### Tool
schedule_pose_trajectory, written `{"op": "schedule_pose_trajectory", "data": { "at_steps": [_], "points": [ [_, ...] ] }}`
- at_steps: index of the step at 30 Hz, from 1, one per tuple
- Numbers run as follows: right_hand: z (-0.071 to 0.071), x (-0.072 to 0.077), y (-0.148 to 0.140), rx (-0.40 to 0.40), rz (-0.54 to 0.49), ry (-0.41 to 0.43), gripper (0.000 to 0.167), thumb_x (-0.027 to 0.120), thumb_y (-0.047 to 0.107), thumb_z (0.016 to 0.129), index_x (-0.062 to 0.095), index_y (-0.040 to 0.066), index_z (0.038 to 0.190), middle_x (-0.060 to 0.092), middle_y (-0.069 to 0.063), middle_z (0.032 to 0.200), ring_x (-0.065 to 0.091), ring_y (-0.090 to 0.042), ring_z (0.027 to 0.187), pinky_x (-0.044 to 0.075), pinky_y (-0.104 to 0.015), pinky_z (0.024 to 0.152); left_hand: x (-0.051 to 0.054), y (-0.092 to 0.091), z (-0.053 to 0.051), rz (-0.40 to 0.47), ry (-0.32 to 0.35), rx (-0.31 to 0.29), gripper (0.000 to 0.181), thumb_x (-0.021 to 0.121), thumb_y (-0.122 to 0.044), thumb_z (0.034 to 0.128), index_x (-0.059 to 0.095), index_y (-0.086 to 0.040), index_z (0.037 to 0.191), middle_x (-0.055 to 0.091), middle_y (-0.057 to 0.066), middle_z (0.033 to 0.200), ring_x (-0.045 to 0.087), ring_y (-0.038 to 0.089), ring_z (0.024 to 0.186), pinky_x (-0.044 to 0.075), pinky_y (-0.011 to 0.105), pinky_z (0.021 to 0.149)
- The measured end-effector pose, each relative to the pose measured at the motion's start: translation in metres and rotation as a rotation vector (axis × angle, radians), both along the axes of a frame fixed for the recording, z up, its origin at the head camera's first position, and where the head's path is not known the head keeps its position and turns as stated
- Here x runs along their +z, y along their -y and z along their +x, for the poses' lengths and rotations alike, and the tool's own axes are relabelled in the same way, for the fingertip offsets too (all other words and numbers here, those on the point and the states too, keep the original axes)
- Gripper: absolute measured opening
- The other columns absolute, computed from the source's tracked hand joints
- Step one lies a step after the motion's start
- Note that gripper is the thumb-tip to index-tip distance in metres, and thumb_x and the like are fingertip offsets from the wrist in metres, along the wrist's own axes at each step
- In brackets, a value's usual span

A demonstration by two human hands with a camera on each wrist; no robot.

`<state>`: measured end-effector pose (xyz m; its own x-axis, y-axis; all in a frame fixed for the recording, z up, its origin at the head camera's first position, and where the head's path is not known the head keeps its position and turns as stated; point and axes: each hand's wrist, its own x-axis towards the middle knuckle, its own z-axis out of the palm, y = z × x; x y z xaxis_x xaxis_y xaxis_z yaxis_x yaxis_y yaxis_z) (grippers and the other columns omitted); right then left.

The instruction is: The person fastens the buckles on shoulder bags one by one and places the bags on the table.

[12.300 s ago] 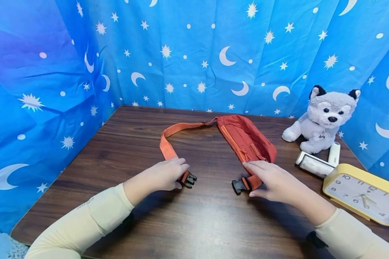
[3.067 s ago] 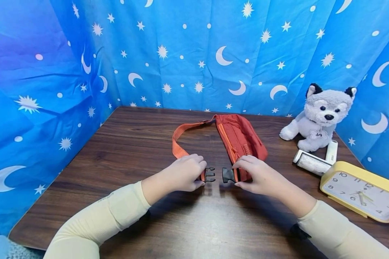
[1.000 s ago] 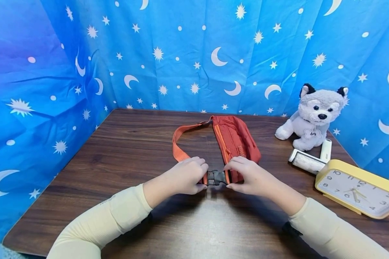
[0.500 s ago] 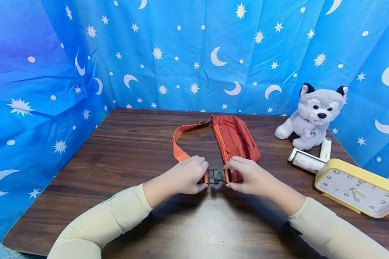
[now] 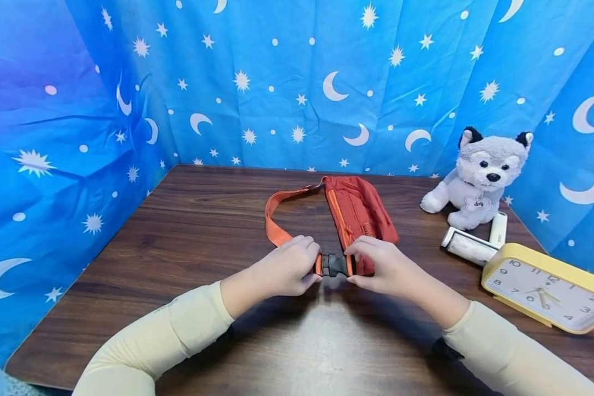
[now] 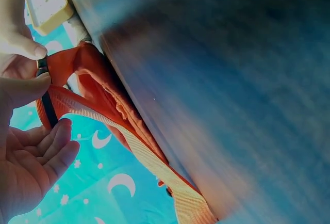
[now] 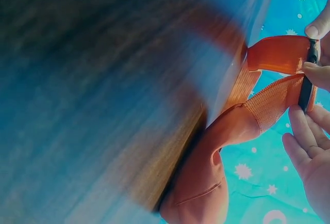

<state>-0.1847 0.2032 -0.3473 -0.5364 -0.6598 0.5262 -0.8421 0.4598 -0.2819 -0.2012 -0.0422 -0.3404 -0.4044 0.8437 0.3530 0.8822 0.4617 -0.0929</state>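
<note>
A red waist bag [image 5: 361, 212] lies on the table, its orange strap [image 5: 275, 220] curving round to the left. The two halves of the black buckle [image 5: 334, 265] are joined, a little above the tabletop. My left hand [image 5: 287, 267] pinches the strap end at the buckle's left side between thumb and fingers. At its right side my right hand [image 5: 386, 269] pinches the bag-side end the same way. In the left wrist view the strap [image 6: 147, 157] runs down from the fingers; in the right wrist view the bag [image 7: 201, 182] hangs below the webbing.
A yellow clock [image 5: 549, 291] stands at the right of the brown table [image 5: 218, 203]. Behind it are a white-and-silver object [image 5: 470, 246], a small white object [image 5: 498, 230] and a grey plush dog [image 5: 490, 176]. A blue star-patterned cloth [image 5: 277, 66] hangs behind.
Since the earliest frames both hands have come together, and the separate buckle halves have been joined. In the last half second the hands and buckle have shifted slightly right and up.
</note>
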Motion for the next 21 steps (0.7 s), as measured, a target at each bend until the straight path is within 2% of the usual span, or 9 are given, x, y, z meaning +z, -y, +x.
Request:
{"op": "schedule_pose_trajectory", "data": {
  "at_steps": [10, 21],
  "points": [
    [-0.0007, -0.0007, -0.0008, -0.008, -0.022, -0.01, 0.044, 0.084, 0.008, 0.065, 0.061, 0.0, 0.102, 0.058, -0.001, 0.086, 0.054, -0.015, 0.071, 0.048, -0.03, 0.06, 0.0016, -0.0007, 0.0015, -0.032, 0.016, 0.037, 0.031, 0.068, -0.032, 0.0858, 0.057, -0.003, 0.092, 0.05, 0.003, 0.081, 0.047, 0.016, 0.074, 0.041, 0.028, 0.069],
    [0.0003, 0.0015, -0.0014, -0.023, -0.028, 0.022, 0.044, 0.084, 0.011, 0.067, 0.062, 0.005, 0.104, 0.057, 0.0, 0.087, 0.054, -0.015, 0.072, 0.044, -0.025, 0.054, -0.0001, -0.0004, 0.0008, 0.0, -0.012, 0.022, 0.032, 0.068, -0.031, 0.0865, 0.058, -0.001, 0.094, 0.05, 0.003, 0.082, 0.047, 0.016, 0.073, 0.041, 0.028, 0.067]
  ]
}}
